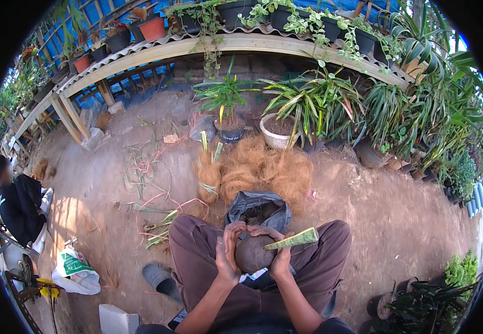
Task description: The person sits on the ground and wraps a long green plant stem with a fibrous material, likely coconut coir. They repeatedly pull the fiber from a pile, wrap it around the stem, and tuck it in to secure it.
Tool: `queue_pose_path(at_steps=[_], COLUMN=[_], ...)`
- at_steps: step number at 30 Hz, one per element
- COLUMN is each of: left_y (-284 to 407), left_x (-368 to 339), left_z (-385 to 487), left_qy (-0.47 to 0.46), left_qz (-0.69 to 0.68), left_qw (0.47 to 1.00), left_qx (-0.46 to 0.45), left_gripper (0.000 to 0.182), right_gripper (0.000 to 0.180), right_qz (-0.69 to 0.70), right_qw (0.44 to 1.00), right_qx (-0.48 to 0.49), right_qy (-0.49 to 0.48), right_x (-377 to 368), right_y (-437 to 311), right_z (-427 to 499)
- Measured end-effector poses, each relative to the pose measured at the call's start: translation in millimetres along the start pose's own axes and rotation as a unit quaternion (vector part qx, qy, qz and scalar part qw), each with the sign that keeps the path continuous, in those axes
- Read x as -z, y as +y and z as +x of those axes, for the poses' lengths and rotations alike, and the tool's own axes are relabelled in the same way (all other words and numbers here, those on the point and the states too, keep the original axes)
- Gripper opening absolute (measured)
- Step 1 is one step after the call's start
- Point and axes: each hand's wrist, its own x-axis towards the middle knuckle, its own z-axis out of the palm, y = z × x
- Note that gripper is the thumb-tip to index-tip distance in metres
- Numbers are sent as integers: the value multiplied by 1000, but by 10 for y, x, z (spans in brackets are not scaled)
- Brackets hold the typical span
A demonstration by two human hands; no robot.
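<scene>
Between my left hand [227, 252] and my right hand [281, 254] is a round ball of dark soil [252, 254], cupped from both sides above my lap. A variegated leaf cutting [295, 239], yellow-green, sticks out of the ball towards the right, over my right hand. Just beyond the hands stands a dark plastic bag [280, 215], its mouth open and dark soil inside. Behind it lies a heap of brown coconut fibre [266, 167]. Beside the heap, a fibre-wrapped bundle [209, 179] tied with green string holds upright leaf cuttings.
Leaf cuttings [158, 238] and pink string [187, 202] lie left of my knees. Potted plants, one in a white pot [275, 135], line the back below a plant shelf [258, 43]. A person [20, 204] sits far left, near a white plastic bag [76, 277]. A white block [117, 320] lies lower left.
</scene>
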Motion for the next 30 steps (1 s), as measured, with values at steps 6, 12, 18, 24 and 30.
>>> queue_pose_path(at_steps=[6, 12, 18, 24, 30], left_y=[-119, -288, -355, -437, -381], left_x=[26, 194, 190, 53, 57], left_z=[-100, -175, -135, -71, -184], left_qy=[125, 75, 95, 15, 82], left_qz=[-329, -385, -226, -439, -405], left_qw=[910, 878, 922, 868, 848], left_qx=[219, 273, 298, 233, 333], left_gripper=[81, 73, 66, 82, 96], right_gripper=[94, 106, 85, 40, 76], right_qz=[136, -299, -202, -364, -303], right_qw=[988, 938, 969, 926, 948], right_qx=[-39, 169, 101, 32, 65], right_qy=[56, -45, -95, -97, -72], right_x=[-63, -155, -67, -121, -64], right_y=[139, -71, -308, -254, -271], right_z=[43, 6, 136, 44, 115])
